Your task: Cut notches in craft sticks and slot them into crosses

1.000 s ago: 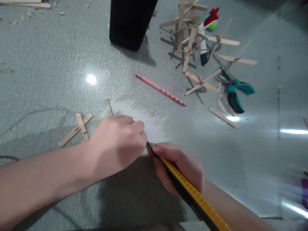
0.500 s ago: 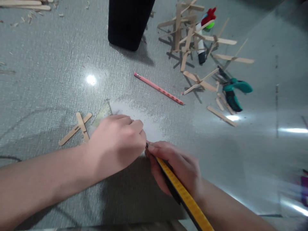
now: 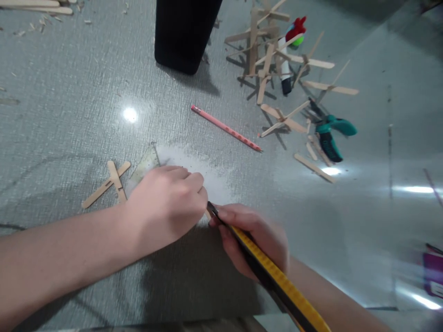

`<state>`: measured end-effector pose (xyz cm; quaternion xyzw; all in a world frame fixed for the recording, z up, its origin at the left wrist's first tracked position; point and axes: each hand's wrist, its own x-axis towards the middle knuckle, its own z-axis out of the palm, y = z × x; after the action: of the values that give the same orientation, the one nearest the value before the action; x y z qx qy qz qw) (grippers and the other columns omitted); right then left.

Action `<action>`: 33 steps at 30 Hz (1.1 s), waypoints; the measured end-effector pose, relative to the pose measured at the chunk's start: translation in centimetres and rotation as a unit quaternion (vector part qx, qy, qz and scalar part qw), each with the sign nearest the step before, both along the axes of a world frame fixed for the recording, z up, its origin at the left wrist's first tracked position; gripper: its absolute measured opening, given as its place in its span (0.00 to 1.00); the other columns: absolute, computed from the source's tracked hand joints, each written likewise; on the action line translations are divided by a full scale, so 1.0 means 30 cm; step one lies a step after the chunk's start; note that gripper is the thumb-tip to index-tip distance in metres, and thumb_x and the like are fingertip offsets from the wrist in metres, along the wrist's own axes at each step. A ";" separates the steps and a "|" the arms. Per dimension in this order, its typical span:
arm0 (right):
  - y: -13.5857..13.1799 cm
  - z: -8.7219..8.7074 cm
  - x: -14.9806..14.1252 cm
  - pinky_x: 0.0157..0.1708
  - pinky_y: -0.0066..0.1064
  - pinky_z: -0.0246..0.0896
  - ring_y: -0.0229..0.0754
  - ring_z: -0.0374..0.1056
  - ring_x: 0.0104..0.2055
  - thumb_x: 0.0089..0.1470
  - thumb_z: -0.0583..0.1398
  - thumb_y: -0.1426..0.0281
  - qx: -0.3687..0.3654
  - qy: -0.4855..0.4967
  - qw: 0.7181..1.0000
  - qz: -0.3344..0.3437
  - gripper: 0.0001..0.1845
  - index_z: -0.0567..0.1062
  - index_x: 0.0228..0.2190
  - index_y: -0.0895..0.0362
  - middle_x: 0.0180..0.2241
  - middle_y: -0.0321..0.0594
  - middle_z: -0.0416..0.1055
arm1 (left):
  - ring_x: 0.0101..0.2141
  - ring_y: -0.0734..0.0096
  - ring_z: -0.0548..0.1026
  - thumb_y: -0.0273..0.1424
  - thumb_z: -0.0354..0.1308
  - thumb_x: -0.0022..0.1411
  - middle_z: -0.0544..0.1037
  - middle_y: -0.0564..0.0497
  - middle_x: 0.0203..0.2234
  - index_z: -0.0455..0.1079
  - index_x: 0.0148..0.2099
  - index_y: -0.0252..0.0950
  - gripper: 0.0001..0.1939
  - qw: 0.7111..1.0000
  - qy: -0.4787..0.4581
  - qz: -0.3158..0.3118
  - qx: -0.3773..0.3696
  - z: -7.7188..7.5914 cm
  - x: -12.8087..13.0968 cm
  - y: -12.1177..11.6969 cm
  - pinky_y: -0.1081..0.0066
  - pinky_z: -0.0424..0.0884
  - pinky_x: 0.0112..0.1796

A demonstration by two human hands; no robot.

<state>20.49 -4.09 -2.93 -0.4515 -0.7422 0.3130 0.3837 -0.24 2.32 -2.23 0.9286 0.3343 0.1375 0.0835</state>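
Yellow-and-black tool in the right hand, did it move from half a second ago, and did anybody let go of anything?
Yes. The right hand swung the yellow-and-black tool: its near end went right in the picture, and more of its dark tip shows beside the left hand. I see nothing let go. The curled left hand, pink pencil and crossed sticks stayed.
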 end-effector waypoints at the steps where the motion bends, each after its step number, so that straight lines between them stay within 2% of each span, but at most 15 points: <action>1: 0.004 -0.002 -0.002 0.32 0.29 0.78 0.42 0.79 0.32 0.52 0.61 0.82 0.014 -0.011 1.000 0.007 0.19 0.75 0.43 0.53 0.31 0.38 0.79 | 0.23 0.70 0.69 0.20 0.47 0.67 0.72 0.52 0.24 0.66 0.26 0.35 0.17 1.000 0.003 -0.004 0.000 0.002 0.000 0.002 0.70 0.59 0.25; 5: 0.017 -0.002 -0.016 0.29 0.27 0.76 0.40 0.78 0.29 0.53 0.59 0.82 0.039 -0.041 0.998 0.024 0.16 0.73 0.41 0.54 0.28 0.37 0.77 | 0.24 0.70 0.70 0.19 0.46 0.67 0.73 0.52 0.24 0.67 0.27 0.35 0.17 1.000 0.018 -0.010 -0.004 0.008 -0.001 0.006 0.70 0.61 0.26; 12: 0.009 -0.015 -0.006 0.35 0.29 0.78 0.42 0.79 0.32 0.52 0.60 0.81 0.025 -0.020 0.999 0.021 0.18 0.73 0.44 0.54 0.31 0.39 0.78 | 0.24 0.71 0.68 0.19 0.45 0.67 0.73 0.53 0.24 0.67 0.27 0.36 0.18 1.000 0.028 -0.009 0.004 0.009 -0.003 0.003 0.71 0.62 0.27; 25: -0.006 -0.017 0.005 0.38 0.31 0.80 0.42 0.81 0.36 0.52 0.61 0.81 0.011 -0.045 0.999 0.013 0.20 0.73 0.46 0.53 0.35 0.41 0.81 | 0.23 0.72 0.68 0.19 0.47 0.63 0.71 0.54 0.22 0.65 0.25 0.36 0.16 0.999 0.026 0.004 0.026 -0.001 0.008 0.000 0.72 0.63 0.27; 33: -0.007 -0.017 0.007 0.37 0.29 0.79 0.42 0.81 0.36 0.53 0.61 0.81 0.015 -0.046 0.999 0.014 0.19 0.72 0.46 0.55 0.34 0.42 0.81 | 0.23 0.72 0.70 0.19 0.48 0.64 0.72 0.54 0.23 0.66 0.25 0.36 0.15 0.999 0.032 -0.013 0.016 0.008 0.004 0.004 0.72 0.64 0.27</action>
<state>20.70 -4.30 -3.44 -0.4494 -0.7697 0.2860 0.3519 -0.13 2.45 -1.99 0.9380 0.3227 0.1116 0.0592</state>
